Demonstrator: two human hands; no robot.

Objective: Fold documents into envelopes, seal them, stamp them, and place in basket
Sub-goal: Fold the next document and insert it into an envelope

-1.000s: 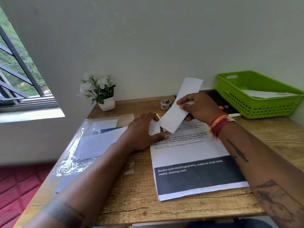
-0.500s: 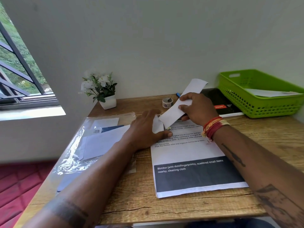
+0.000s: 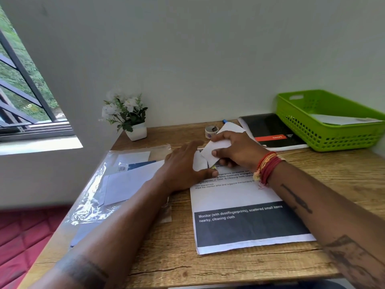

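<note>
My right hand (image 3: 237,149) grips a folded white paper strip (image 3: 218,148) low over the desk, its far end poking out past my knuckles. My left hand (image 3: 183,165) lies flat with fingers spread, pressing a small white envelope piece (image 3: 199,162) against the desk, thumb on the printed document (image 3: 245,207) lying in front of me. A green basket (image 3: 325,130) at the back right holds one white envelope (image 3: 341,119). A small roll of stamps or tape (image 3: 210,131) stands behind my right hand.
A clear plastic sleeve with several envelopes (image 3: 123,180) lies at the left of the desk. A potted white flower (image 3: 130,119) stands at the back left, a black notebook (image 3: 270,130) beside the basket. The wall is close behind; a window is at left.
My right hand has lowered the folded paper from a raised, tilted position down toward the desk and closer to my left hand. My left hand stayed pressed in place.
</note>
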